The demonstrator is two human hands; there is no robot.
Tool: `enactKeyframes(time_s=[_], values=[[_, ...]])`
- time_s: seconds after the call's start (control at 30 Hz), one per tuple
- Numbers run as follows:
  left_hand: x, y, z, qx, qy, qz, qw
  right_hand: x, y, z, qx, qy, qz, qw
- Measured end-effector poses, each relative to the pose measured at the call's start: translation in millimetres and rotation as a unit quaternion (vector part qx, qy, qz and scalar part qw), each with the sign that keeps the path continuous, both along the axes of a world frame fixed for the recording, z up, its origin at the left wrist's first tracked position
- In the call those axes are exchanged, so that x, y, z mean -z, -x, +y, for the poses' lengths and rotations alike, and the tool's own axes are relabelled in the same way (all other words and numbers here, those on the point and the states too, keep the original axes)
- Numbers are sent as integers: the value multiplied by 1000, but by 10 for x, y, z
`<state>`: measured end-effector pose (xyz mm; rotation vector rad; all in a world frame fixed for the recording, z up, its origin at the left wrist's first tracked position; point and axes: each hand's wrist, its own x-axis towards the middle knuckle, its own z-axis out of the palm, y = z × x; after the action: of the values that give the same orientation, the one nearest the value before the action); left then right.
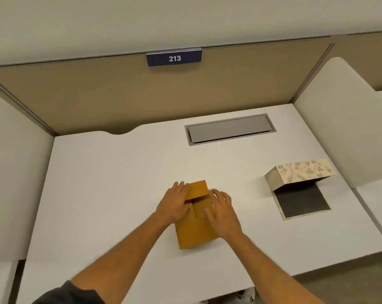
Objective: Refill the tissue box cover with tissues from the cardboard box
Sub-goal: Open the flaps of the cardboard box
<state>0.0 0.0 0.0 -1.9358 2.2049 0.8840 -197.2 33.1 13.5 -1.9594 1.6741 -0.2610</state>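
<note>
Cardboard box: the small tan-brown cardboard box (195, 218) sits mid-desk, right in front of you, its top flaps partly folded.
Left hand: your left hand (174, 204) lies flat on the box's left flap, fingers spread, clasping nothing.
Right hand: your right hand (221, 210) rests on the right flap, fingers loose, gripping nothing.
Tissue box cover: the floral-patterned beige tissue box cover (304, 172) stands well apart to your right, tipped up, its dark-lined base flap (302, 202) lying open on the white desk (108, 183).
Progress: early, I judge; no tissues show, so the box still needs opening, emptying, then loading.
Room: bare desk lies between box and cover; the right desk edge runs near the cover.
</note>
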Motion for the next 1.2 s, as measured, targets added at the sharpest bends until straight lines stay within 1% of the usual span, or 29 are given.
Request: enactKeyframes(time_s=[0.2, 0.3, 0.5, 0.67, 0.8, 0.97, 1.1, 1.2], values=[[103, 26, -29, 22, 2, -19, 1000, 110, -50, 79, -54, -43, 36, 997], [140, 24, -52, 25, 8, -26, 999, 127, -57, 97, -57, -67, 37, 995], [131, -15, -119, 25, 37, -24, 999, 130, -23, 144, -60, -65, 30, 996], [22, -51, -223, -14, 66, -17, 998, 24, 62, 170, -56, -41, -2, 998], [-68, -100, -355, -61, 127, -20, 990, -71, 145, 291, -59, -88, -35, 994], [-155, -213, -598, -102, 171, -31, 979, -79, 226, 482, -81, -124, -44, 988], [-217, -278, -733, -148, 184, -66, 970, -56, 216, 608, -103, -141, -38, 984], [-225, -287, -701, -181, 174, -45, 967, -37, 199, 674, -111, -147, -28, 983]])
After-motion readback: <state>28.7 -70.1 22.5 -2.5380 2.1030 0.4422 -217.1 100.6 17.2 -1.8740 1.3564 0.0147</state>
